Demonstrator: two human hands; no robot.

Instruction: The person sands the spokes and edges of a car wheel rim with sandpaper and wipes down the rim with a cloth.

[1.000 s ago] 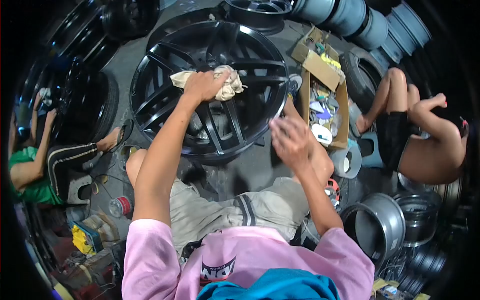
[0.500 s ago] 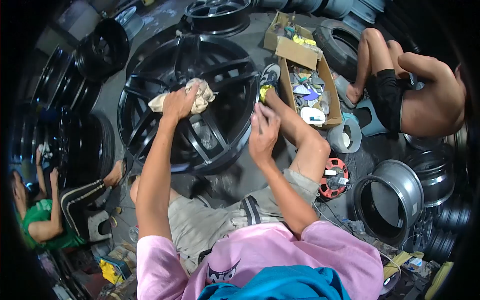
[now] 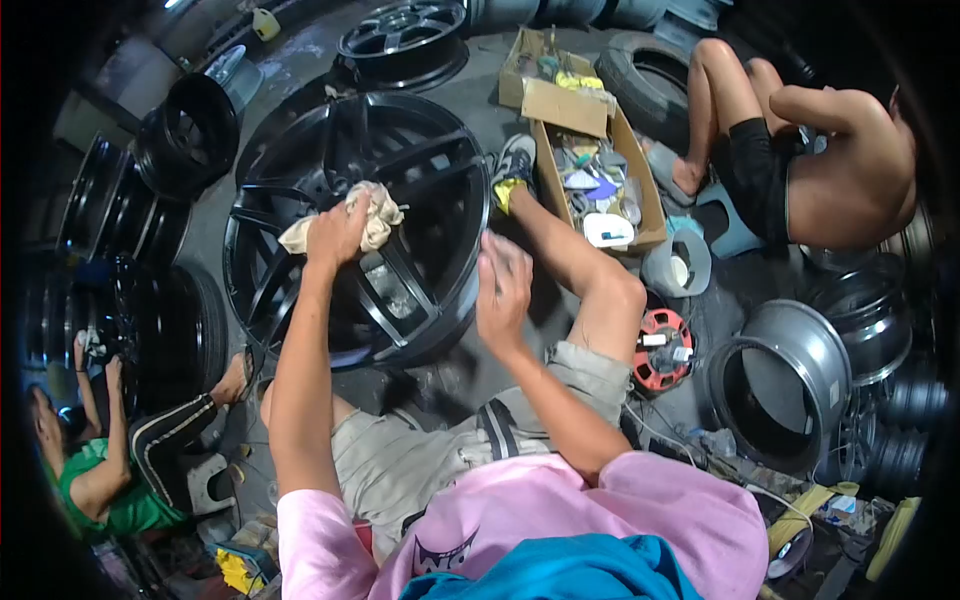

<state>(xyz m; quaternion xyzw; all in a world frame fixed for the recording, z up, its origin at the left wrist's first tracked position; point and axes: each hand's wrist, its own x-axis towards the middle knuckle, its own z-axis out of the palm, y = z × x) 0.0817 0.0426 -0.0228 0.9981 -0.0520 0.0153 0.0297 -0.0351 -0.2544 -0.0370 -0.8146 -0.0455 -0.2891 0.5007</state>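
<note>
A large black alloy wheel rim (image 3: 440,165) with several spokes lies face up in front of me. My left hand (image 3: 336,232) is closed on a crumpled cream cloth (image 3: 376,216), which rests against the spokes by the hub. Part of the cloth sticks out to the left of the hand. Beside the rim's right edge, my right hand (image 3: 506,290) is raised with its fingers stretched and slightly blurred. It holds nothing that I can see; whether it touches the edge, I cannot tell.
A cardboard box (image 3: 652,190) of sundries stands beyond my right foot, near a cut plastic jug (image 3: 690,262) and a red cable reel (image 3: 660,350). A grey rim (image 3: 825,350) stands at right. One person (image 3: 845,195) sits at right, another (image 3: 100,475) at left.
The view has shifted, so the rim and box appear lower and farther left. My left hand keeps the cloth near the hub, and my right hand stays by the rim's edge.
</note>
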